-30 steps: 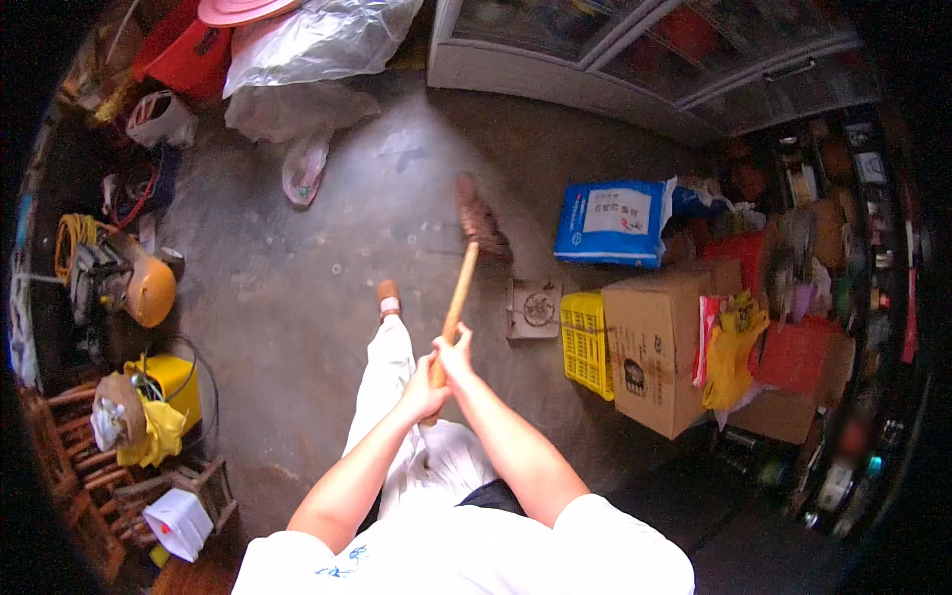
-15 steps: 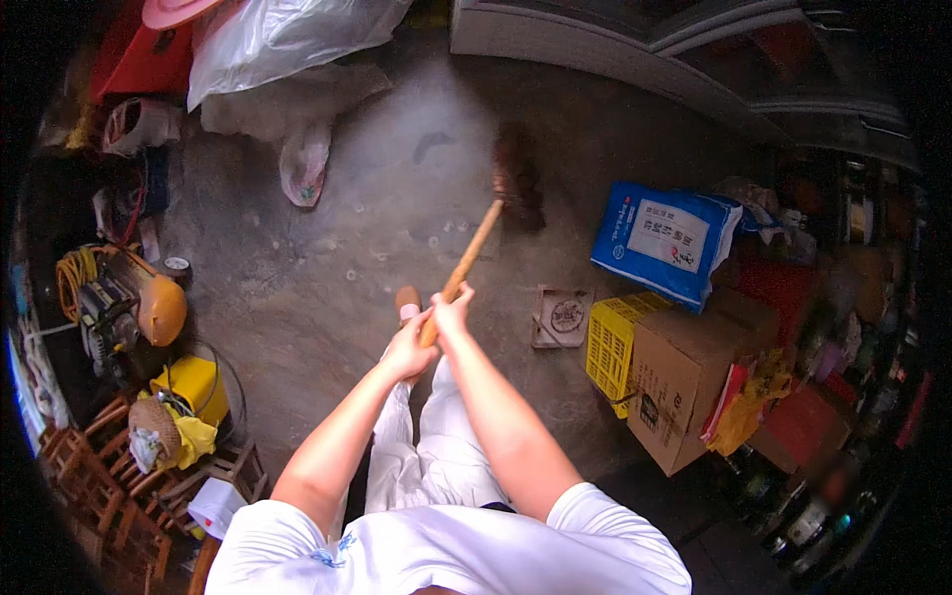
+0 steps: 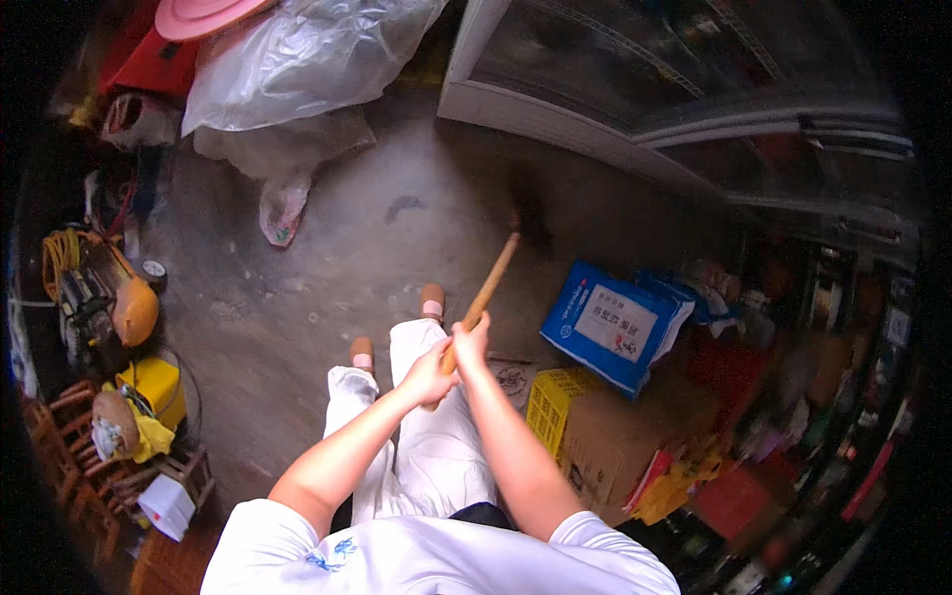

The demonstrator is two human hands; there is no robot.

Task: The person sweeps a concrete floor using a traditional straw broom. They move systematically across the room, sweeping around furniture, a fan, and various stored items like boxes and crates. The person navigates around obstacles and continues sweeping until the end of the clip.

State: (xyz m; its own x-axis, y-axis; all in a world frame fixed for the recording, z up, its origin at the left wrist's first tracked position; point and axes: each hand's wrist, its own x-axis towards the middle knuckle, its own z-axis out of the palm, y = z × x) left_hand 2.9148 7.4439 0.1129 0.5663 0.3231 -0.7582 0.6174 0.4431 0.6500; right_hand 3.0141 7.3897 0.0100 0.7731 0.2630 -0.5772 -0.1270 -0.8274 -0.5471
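Both my hands are wrapped round the light wooden handle of a broom (image 3: 494, 275). My left hand (image 3: 430, 376) holds the end nearest my body, above my thighs. Just ahead of it, almost touching, my right hand (image 3: 471, 342) grips the handle. The stick slants away to the far right. Its dark brown broom head (image 3: 533, 206) is on the shaded concrete floor and looks blurred, so its outline is hard to make out.
A white-framed cabinet (image 3: 555, 129) borders the far right. A blue printed sack (image 3: 615, 327), a yellow plastic crate (image 3: 555, 402) and a cardboard box (image 3: 605, 441) stand close on my right. Clear plastic sheeting (image 3: 307, 64) lies far left; an orange-tanked machine (image 3: 134, 309) and wooden stools (image 3: 69, 466) line the left.
My view has shifted forward and right; the cabinet and blue sack appear closer. A foot has stepped ahead, and both slippers show now. Both hands keep their hold on the broom.
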